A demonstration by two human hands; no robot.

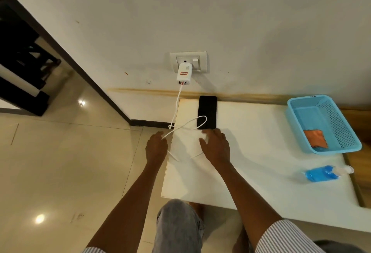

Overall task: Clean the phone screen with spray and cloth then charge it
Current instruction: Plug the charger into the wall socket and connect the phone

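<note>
Glossy black slab phone (207, 112) (looped white cable (181, 130)) on smooth table (251, 152)

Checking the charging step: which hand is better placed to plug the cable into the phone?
Probably the right hand: it sits just below the phone, by the cable. The left hand hangs off the table's edge.

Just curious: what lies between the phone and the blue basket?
Nothing: the head view shows only bare white table between the phone and the basket.
</note>
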